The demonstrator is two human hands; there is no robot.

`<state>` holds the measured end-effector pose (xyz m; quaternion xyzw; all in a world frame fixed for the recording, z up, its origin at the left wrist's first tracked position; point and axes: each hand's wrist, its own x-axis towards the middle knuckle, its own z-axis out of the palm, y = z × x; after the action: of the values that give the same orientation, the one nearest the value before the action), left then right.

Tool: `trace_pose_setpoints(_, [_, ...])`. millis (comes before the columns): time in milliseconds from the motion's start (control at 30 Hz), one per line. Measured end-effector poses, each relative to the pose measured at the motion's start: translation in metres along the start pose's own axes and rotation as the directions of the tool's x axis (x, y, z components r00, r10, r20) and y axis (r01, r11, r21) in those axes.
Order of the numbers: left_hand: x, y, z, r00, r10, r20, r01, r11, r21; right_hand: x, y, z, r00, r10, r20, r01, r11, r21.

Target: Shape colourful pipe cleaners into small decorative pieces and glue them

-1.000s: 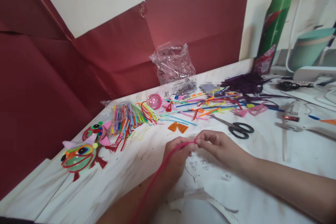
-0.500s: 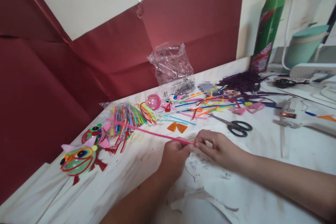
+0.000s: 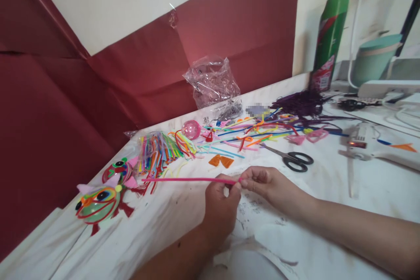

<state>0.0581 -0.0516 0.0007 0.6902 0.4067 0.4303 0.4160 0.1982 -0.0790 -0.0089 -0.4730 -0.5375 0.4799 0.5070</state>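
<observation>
Both my hands meet over the white table [image 3: 328,201] and pinch one end of a pink pipe cleaner [image 3: 183,179]. My left hand [image 3: 221,203] is closed on it from below, my right hand [image 3: 267,186] grips it from the right with thumb and fingers pressed together. The pipe cleaner runs out nearly level to the left, its free end above a heap of coloured sticks. Two small orange triangles [image 3: 222,160] lie just beyond my hands.
Black-handled scissors [image 3: 292,159] lie behind my right hand. Two painted fish figures [image 3: 98,203] sit at the left edge. A pile of coloured pipe cleaners [image 3: 256,131], a pink ball [image 3: 191,129], a clear bag [image 3: 212,81], a glue gun [image 3: 367,146] and a green box [image 3: 326,41] stand further back.
A second ago the pipe cleaner hung down toward me along my left arm. It has swung up and out to the left and now lies nearly level. My hands stayed together.
</observation>
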Motion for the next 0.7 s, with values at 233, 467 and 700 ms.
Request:
trace_pose_setpoints(233, [0.003, 0.007, -0.006, 0.995, 0.044, 0.094, -0.062, 0.977, 0.202, -0.003, -0.017, -0.011, 0.949, -0.289, 0.13, 0.303, 0.71, -0.636])
trace_pose_setpoints(467, [0.009, -0.002, -0.01, 0.902, 0.171, 0.397, -0.326, 0.871, 0.366, -0.002, -0.006, -0.013, 0.865, -0.327, 0.381, 0.494, 0.417, -0.763])
trace_pose_setpoints(700, [0.01, 0.006, -0.011, 0.993, 0.062, 0.105, -0.081, 0.978, 0.193, 0.002, -0.006, -0.008, 0.992, -0.116, 0.048, 0.125, 0.889, -0.441])
